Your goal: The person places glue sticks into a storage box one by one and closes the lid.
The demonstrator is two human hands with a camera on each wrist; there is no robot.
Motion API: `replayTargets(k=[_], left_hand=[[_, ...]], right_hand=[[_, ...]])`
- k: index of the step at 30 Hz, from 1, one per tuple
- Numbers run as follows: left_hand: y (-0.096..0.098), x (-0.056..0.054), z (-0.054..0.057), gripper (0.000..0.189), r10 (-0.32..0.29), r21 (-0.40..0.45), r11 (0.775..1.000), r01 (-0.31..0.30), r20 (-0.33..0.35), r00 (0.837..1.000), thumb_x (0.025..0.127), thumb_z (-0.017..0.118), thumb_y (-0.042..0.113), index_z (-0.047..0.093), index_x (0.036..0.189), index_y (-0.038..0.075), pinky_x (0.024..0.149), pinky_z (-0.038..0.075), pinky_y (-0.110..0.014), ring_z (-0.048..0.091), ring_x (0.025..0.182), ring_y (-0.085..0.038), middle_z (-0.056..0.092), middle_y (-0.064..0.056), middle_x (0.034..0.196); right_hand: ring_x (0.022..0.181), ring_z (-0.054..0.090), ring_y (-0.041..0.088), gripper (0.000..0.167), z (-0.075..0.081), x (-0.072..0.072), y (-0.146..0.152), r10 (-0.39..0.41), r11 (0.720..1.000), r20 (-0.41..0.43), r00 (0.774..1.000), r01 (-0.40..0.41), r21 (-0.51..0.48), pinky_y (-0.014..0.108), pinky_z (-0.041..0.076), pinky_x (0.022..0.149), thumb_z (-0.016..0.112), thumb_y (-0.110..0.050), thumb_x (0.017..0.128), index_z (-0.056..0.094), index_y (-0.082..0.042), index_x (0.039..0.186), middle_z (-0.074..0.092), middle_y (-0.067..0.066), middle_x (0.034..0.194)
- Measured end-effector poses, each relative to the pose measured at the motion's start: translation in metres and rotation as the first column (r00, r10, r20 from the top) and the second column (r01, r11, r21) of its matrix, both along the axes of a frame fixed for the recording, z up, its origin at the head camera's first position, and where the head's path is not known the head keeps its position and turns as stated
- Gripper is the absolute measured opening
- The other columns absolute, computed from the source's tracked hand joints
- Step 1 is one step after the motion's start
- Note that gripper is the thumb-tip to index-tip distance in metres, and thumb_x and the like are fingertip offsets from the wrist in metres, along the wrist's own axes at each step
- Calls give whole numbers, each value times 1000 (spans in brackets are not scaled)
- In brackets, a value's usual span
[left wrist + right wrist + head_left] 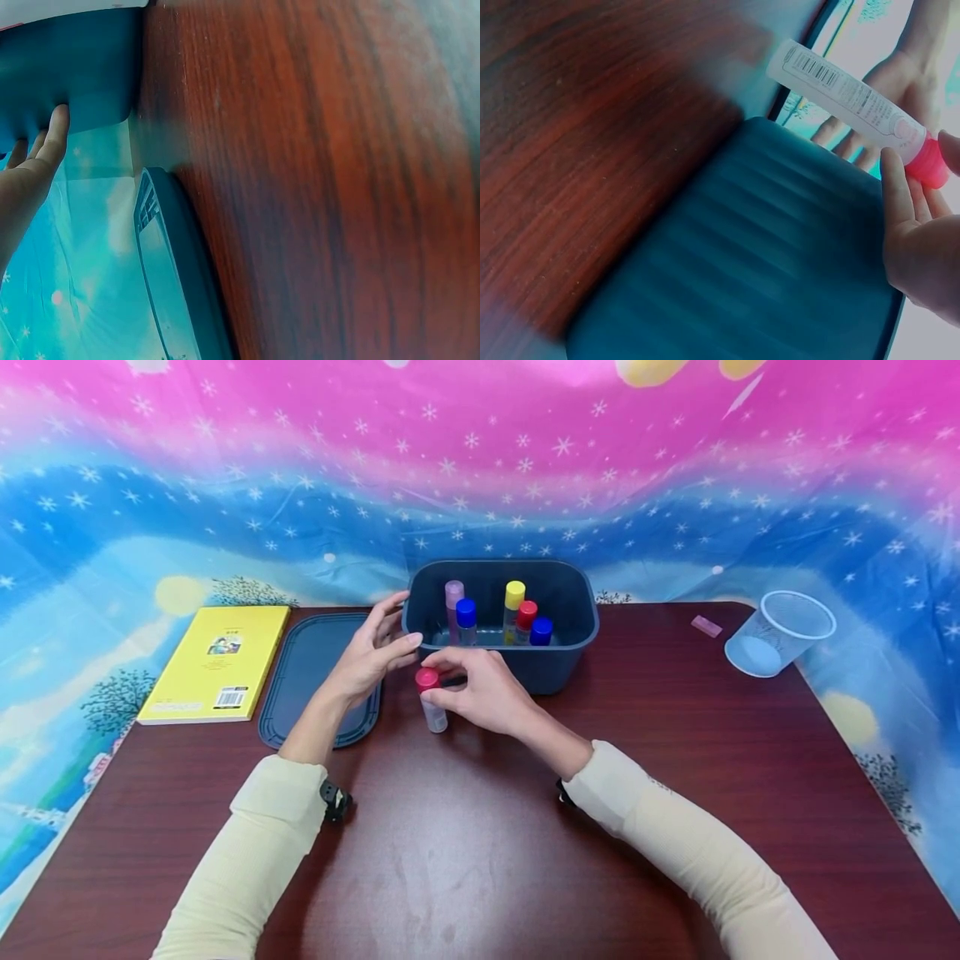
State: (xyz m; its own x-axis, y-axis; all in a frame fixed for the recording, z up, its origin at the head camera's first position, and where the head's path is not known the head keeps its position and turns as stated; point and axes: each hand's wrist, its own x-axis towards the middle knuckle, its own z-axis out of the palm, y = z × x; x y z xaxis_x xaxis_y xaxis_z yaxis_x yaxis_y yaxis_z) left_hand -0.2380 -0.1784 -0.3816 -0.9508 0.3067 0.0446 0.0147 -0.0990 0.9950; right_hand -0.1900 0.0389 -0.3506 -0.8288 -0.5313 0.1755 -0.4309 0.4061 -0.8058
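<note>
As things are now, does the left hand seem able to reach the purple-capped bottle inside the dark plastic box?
Probably yes. The left hand touches the dark plastic box close to the purple-capped bottle; the top is open, so only the rim seems to need crossing.

Bottles [514, 600] stand in the bin [551, 672], seemingly on its floor; lid [330, 647] and book [213, 668] left, cup [776, 639] right.

I've got left arm [251, 843] and right arm [675, 827] reaching forward, angled inward. Left hand [366, 662]: fingers extended, thumb spread away. Right hand [486, 692] near it, thumb and fingers pinching.
</note>
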Motion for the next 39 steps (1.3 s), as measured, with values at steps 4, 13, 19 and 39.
replayTargets(k=[4,13,19,39], left_hand=[[-1,0,0,72,2,-17,1000,-2,0,1000,99,64,18,26,160,25,111,35,-61,33,144,-40,24,-12,164],[0,0,0,72,4,-35,999,-3,9,1000,100,64,19,26,160,26,111,39,-56,30,146,-33,16,-11,167],[0,0,1,72,8,-47,999,-7,9,1000,100,64,20,26,160,27,111,39,-56,30,146,-33,16,-11,167],[0,0,1,71,17,-63,998,-16,24,1000,100,65,21,27,160,29,109,43,-50,30,144,-31,20,-7,166]], right_hand=[[105,67,14,37,3,1,1,26,999,-1,1000,-26,-26,30,56,90,79,-16,91,69,-6,126,71,4,116],[99,69,13,34,20,4,6,18,987,-41,999,-24,-156,35,58,88,81,-13,89,70,-4,120,72,4,109],[96,70,17,31,30,1,13,-17,962,-13,1000,13,-273,33,59,84,81,-8,87,69,-3,115,72,7,106],[91,64,27,26,47,-10,37,-67,873,-103,992,9,-487,39,61,76,77,3,85,62,3,106,66,12,106]])
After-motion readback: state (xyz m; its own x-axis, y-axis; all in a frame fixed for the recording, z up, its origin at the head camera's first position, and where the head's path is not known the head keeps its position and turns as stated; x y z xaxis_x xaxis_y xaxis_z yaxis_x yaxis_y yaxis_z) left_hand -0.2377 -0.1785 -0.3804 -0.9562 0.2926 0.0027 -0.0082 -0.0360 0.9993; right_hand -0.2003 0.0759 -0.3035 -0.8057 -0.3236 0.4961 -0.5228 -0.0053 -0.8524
